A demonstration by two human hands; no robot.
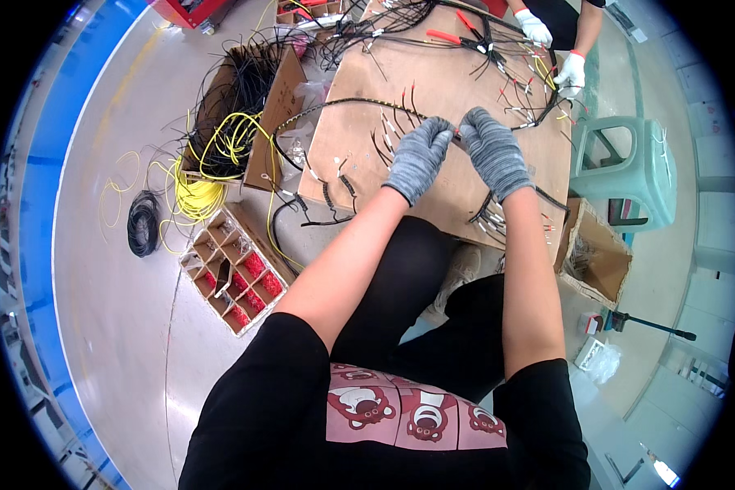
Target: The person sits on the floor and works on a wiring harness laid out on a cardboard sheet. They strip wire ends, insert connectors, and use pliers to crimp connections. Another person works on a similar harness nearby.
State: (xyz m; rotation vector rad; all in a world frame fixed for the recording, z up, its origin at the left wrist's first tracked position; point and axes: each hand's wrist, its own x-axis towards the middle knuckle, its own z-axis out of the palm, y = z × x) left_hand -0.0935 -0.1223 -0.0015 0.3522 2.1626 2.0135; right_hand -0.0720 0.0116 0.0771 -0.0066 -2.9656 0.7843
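Observation:
A black wire harness [359, 100] with short branches and white tags runs across a wooden board [367, 73]. My left hand [420, 159], in a grey knit glove, is closed on the harness with the fingertips pinched. Close to its right, my right hand [496, 153] in a matching glove is closed on the same harness. A short dark stretch with a bit of red shows between the two hands. The fingertips hide what exactly is pinched. More tagged wire ends [492, 219] hang at the board's near edge, below my right hand.
Red-handled pliers [465, 37] lie at the back. Across the board, another person's white-gloved hands [570, 75] handle wires. Left stand a carton [284, 106] of black wires, yellow wire coils [194, 196] and a divided box [235, 273]. A green stool [629, 167] and an open carton [608, 261] stand right.

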